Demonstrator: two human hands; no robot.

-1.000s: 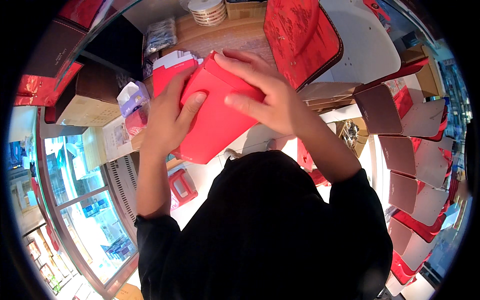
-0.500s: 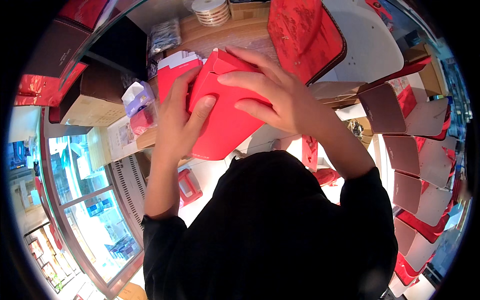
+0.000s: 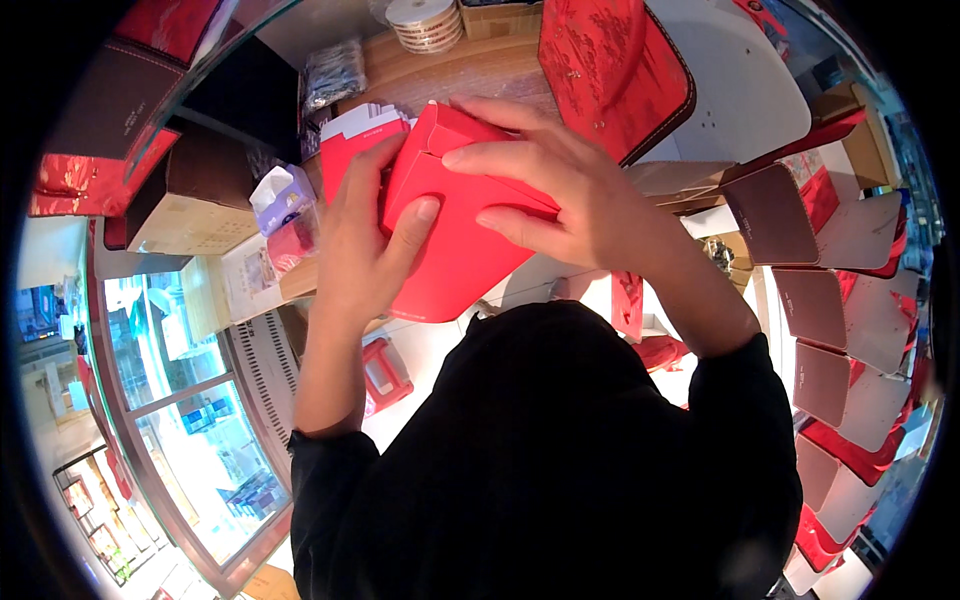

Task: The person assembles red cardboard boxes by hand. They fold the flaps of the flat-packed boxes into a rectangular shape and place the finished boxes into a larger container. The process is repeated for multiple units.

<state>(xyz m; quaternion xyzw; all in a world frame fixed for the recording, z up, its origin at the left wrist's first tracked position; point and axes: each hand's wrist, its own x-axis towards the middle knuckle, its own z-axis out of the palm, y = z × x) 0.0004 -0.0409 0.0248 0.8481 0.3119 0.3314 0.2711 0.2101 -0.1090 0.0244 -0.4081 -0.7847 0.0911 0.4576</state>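
A red cardboard box (image 3: 450, 240) with a folded end flap (image 3: 460, 130) is held tilted between my two hands, over the near edge of the table. My left hand (image 3: 365, 245) grips its left side, the thumb lying on the face toward me and the fingers partly hidden behind. From the right, my right hand (image 3: 585, 195) spans the box's upper part, its fingers bent over the flap end and the thumb pressed on the face. Just beyond my left fingers lies a stack of red and white flat cartons (image 3: 355, 150).
On the wooden table (image 3: 500, 70) stand ribbon spools (image 3: 425, 25), a plastic-wrapped bundle (image 3: 335, 72) and a purple tissue box (image 3: 283, 200). A red patterned case (image 3: 610, 80) rises at the back right. Several open brown-and-grey cases (image 3: 770, 215) line the right. A red stool (image 3: 385, 375) stands below.
The whole view has shifted slightly. Both hands keep nearly the same hold on the red box, with only small movement.
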